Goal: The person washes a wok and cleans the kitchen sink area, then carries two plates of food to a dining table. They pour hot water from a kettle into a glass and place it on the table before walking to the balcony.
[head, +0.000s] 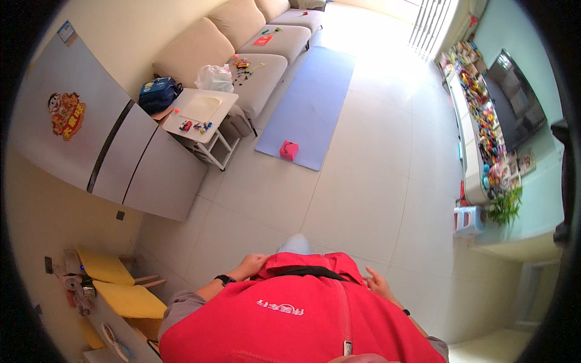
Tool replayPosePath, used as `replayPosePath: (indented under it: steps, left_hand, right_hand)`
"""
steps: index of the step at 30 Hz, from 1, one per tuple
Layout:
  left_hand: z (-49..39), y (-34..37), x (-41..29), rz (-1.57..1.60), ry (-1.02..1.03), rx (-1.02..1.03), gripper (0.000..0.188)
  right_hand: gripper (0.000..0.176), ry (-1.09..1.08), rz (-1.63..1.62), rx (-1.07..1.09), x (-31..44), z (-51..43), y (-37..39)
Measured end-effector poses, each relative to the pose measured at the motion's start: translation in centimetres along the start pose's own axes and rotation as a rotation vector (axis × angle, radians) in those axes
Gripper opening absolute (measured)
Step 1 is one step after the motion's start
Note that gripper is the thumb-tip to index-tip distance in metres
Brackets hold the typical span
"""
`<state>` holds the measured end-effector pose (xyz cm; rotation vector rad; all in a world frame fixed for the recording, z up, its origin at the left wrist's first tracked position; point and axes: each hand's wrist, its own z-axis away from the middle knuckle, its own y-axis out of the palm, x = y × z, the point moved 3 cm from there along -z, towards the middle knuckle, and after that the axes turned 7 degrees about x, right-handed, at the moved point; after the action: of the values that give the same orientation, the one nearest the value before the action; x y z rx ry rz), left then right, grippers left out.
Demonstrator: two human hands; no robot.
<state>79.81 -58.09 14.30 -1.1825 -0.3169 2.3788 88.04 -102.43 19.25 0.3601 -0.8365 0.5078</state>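
Note:
My left hand is at the left edge of the red vest I wear, its fingers partly hidden against the cloth, so I cannot tell whether they grip it. At the vest's right side hangs my right hand, fingers apart and nothing in it. Dark bands circle both wrists. One light-coloured trouser leg shows past the vest's hem. Farther ahead, a blue exercise mat lies on the tiled floor. A pink box sits on the mat's near end.
On the left are a grey refrigerator, yellow chairs and a small white table with toys. Beyond it runs a beige sofa. To the right, a toy-laden TV cabinet, a plastic stool and a green plant line the wall.

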Motion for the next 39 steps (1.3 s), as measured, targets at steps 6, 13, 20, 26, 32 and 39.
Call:
replayPosePath:
  steps: [6, 13, 20, 26, 32, 39]
  left_hand:
    - [-14.0, -5.9, -2.5, 0.502, -0.413, 0.056, 0.037]
    - [-35.6, -15.2, -17.6, -0.38, 0.083, 0.124, 0.033]
    - [-57.7, -20.2, -39.4, -0.508, 0.38, 0.14, 0.031]
    - [-72.6, -21.1, -43.6, -0.33, 0.442, -0.063, 0.029]
    - [-74.2, -21.7, -33.9, -0.014, -0.374, 0.105, 0.023]
    - [-76.8, -21.1, -32.5, 0.378, -0.702, 0.023, 0.029]
  right_hand:
    - [0.058, -0.142, 0.4, -0.028, 8.0, -13.1, -13.4]
    - [0.051, 0.225, 0.341, -0.12, 10.3, -22.0, -19.4]
    - [0.048, 0.361, 0.137, -0.178, 19.8, -28.9, -28.2]
    - [0.044, 0.448, 0.177, -0.189, 24.6, -36.3, -41.6]
    - [0.041, 0.548, 0.38, -0.192, 32.0, -44.6, -57.5]
    - [0.032, 0.271, 0.111, -0.319, 45.8, -63.1, -70.7]
